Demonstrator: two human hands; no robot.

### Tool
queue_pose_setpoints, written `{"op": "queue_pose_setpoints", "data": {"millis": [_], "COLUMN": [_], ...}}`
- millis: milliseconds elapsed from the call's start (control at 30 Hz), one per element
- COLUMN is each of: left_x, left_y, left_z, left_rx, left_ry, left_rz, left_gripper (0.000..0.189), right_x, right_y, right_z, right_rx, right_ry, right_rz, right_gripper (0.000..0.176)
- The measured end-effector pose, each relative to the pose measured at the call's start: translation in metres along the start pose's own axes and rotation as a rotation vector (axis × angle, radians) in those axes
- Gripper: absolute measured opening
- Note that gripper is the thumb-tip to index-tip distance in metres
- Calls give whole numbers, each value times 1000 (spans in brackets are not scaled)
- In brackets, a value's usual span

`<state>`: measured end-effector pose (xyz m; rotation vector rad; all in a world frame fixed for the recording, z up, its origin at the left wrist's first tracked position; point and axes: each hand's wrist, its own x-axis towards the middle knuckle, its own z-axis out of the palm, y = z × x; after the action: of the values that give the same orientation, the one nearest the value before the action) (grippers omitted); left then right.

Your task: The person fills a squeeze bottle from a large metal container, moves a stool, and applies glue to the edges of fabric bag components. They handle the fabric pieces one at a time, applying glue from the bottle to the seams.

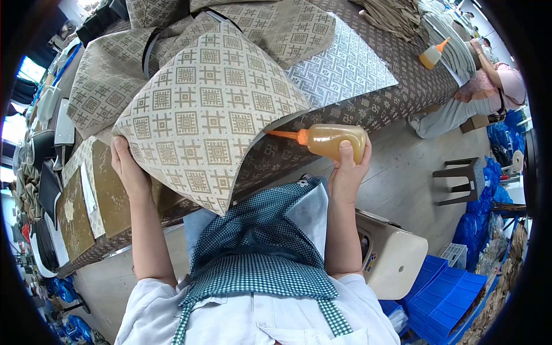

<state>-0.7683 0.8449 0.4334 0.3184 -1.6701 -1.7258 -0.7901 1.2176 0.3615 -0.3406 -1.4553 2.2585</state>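
The person's left hand (130, 168), at centre left of the frame, has its grip closed on the lower edge of a patterned fabric (201, 109) panel, thumb on top and fingers hidden beneath. The fabric is beige with square motifs. It is lifted off the surface (402, 86) so that it arches up and across the middle of the frame.

The right hand (347, 175), right of centre, has its grip clamped around a bottle (333, 141) of amber liquid, thumb pressed on its near side. The bottle lies almost level, and its orange nozzle (284, 134) points left, with the tip just at the raised right edge of the fabric.

More patterned pieces (109, 75) lie piled at the upper left and top. The surface runs from lower left to upper right under a brown patterned cloth.

A second bottle (432, 54) with an orange tip stands at the upper right. Near it another person (494, 86) sits at the far end. A dark stool (463, 178) stands on the floor at the right. A beige machine (397, 253) and blue crates (448, 282) fill the lower right.
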Motion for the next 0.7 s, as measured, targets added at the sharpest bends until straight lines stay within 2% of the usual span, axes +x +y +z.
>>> {"op": "queue_pose_setpoints", "data": {"millis": [700], "left_x": [-1], "left_y": [-10], "left_z": [-6], "left_rx": [1], "left_ry": [36], "left_rz": [-48], "left_gripper": [38], "right_x": [-34], "right_y": [4], "right_z": [11], "right_rx": [154], "right_ry": [-137], "right_rz": [243], "right_gripper": [64]}}
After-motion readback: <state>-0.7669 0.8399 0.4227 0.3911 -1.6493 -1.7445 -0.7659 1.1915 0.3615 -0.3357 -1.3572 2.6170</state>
